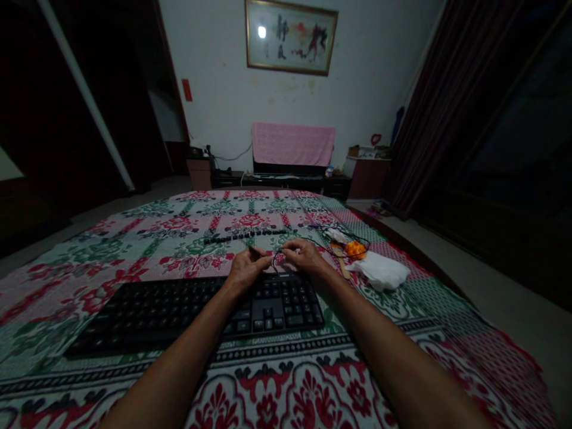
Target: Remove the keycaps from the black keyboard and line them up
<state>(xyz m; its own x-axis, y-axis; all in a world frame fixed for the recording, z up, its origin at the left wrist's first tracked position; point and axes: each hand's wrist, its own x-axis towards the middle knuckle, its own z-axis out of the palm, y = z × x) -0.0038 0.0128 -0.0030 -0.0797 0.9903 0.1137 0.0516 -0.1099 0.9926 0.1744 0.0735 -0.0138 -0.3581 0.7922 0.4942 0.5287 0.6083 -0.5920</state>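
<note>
A black keyboard [179, 310] lies on the patterned cloth in front of me, under my forearms. Its thin black cable [274, 262] rises from the back edge in a small loop between my hands. My left hand [246, 267], thumb and fingers closed, is at the left side of that loop and appears to pinch it. Something dark shows by its fingertips, too dim to make out. My right hand [304, 255] pinches the cable between thumb and forefinger. Beyond both hands, small black keycaps [245, 236] stand in a row on the cloth.
To the right are crumpled white tissue [383, 271], an orange fluffy clump [356, 250], a flat wooden stick [342, 262] and more coiled cable. The cloth-covered table's [500, 339] right edge curves past them. A pink cloth [294, 143] covers a screen by the wall.
</note>
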